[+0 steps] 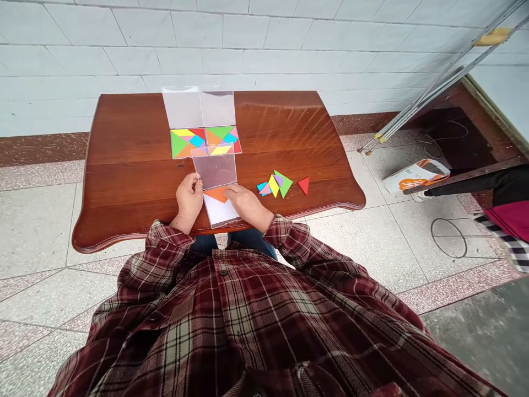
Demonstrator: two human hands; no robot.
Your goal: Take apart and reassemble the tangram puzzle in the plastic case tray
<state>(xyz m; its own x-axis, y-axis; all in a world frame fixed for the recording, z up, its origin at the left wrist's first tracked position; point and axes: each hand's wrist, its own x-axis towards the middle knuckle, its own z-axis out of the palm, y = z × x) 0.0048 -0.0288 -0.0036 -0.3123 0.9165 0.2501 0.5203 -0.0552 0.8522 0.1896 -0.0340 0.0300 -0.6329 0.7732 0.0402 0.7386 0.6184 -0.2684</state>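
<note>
An orange tangram triangle [216, 193] lies over the white base [220, 214] of a clear plastic case, under the fingertips of my right hand [250, 207]. That hand is closed, its fingers together on the triangle. The case's transparent lid [215, 170] stands raised at the far side. My left hand [189, 199] is curled at the lid's lower left edge; what its fingers pinch, if anything, is hidden. To the right lie a green triangle [285, 188], a yellow parallelogram [273, 186], a red triangle [304, 185] and smaller blue, pink and purple pieces.
Two open cases with coloured pieces, a left one [180, 148] and a right one [222, 132], sit farther back on the brown wooden table [132, 165]. Crutches [417, 102] lean at the right near a white carton [413, 177]. Part of another person [506, 204] shows at the right edge.
</note>
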